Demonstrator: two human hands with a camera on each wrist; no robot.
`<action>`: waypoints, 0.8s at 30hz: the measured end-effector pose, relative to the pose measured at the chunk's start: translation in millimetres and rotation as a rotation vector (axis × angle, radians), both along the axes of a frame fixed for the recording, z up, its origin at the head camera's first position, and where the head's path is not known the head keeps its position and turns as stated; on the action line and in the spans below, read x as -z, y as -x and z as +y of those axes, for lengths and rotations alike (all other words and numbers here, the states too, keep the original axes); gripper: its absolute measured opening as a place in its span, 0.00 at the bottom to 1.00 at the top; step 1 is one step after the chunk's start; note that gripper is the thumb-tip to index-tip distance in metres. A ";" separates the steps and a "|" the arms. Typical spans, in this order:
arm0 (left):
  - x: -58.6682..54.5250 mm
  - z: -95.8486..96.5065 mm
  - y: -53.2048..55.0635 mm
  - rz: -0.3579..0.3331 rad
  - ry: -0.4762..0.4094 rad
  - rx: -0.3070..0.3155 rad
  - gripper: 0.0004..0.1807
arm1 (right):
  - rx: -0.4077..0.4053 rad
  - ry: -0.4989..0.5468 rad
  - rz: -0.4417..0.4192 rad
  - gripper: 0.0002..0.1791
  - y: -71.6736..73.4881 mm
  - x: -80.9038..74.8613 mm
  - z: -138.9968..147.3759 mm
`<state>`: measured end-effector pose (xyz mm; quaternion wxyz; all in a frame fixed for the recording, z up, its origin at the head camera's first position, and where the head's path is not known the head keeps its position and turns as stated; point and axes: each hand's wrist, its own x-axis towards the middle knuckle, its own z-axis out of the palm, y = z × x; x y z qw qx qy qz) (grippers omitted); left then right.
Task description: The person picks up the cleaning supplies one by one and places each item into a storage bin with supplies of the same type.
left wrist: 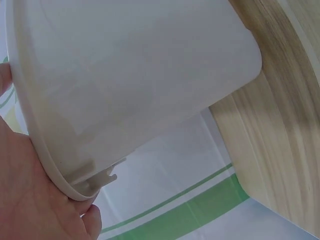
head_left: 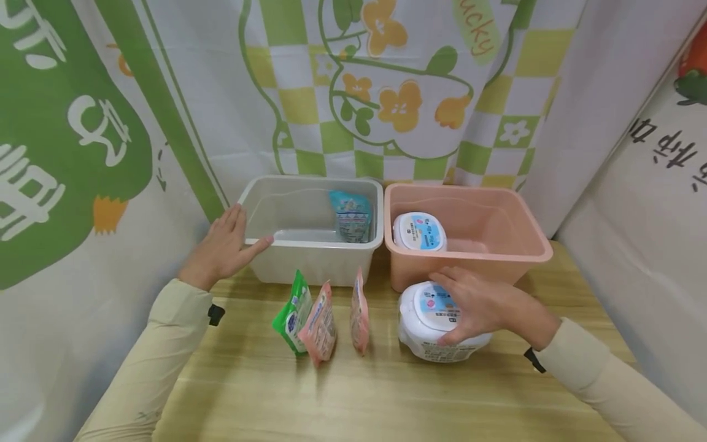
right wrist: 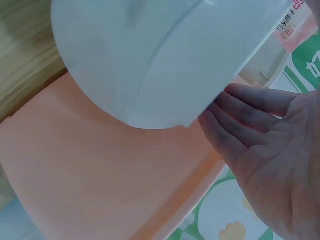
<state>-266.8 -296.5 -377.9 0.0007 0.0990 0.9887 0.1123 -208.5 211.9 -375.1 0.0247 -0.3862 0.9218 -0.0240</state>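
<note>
My right hand (head_left: 486, 307) holds a white lidded tub (head_left: 417, 328) from above, its thumb at the near side and its fingers over the far side. In the right wrist view, the fingertips meet the edge of the white tub (right wrist: 150, 65), close to the pink bin's wall (right wrist: 100, 165). My left hand (head_left: 221, 245) rests on the near left corner of the pale grey bin (head_left: 309, 264), thumb stretched along the front rim. The left wrist view shows that hand (left wrist: 40, 190) against the rim of the pale bin (left wrist: 135, 75).
The pink bin (head_left: 469, 267) holds another white tub (head_left: 420, 232). Inside the pale bin lies a blue pouch (head_left: 352, 215). On the wooden table (head_left: 265, 399), a green pouch (head_left: 295, 313) and two pink pouches, one left (head_left: 320, 325) and one right (head_left: 359, 313), stand upright. A patterned curtain (head_left: 221, 123) hangs behind.
</note>
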 end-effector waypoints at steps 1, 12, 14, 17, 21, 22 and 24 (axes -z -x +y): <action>0.3 0.5 0.2 0.001 0.002 0.002 0.61 | 0.008 0.000 -0.010 0.64 -0.1 1.2 0.8; 6.0 2.2 -1.3 0.008 -0.001 -0.003 0.61 | -0.024 0.026 0.009 0.67 0.1 17.3 4.6; 5.9 2.2 -0.6 0.008 -0.009 -0.005 0.60 | -0.031 0.029 0.012 0.67 2.1 18.6 4.8; 5.1 2.5 0.5 0.013 -0.023 -0.007 0.60 | -0.033 0.030 0.009 0.67 6.0 19.9 5.6; 4.4 2.6 1.4 0.020 -0.033 -0.008 0.60 | -0.044 0.049 0.010 0.67 9.7 23.3 7.4; 4.3 2.4 1.4 0.020 -0.033 -0.008 0.60 | -0.048 0.056 0.011 0.67 10.2 24.6 7.8; 4.2 2.7 0.4 0.023 -0.037 -0.011 0.60 | -0.059 0.072 0.012 0.67 10.9 27.8 8.4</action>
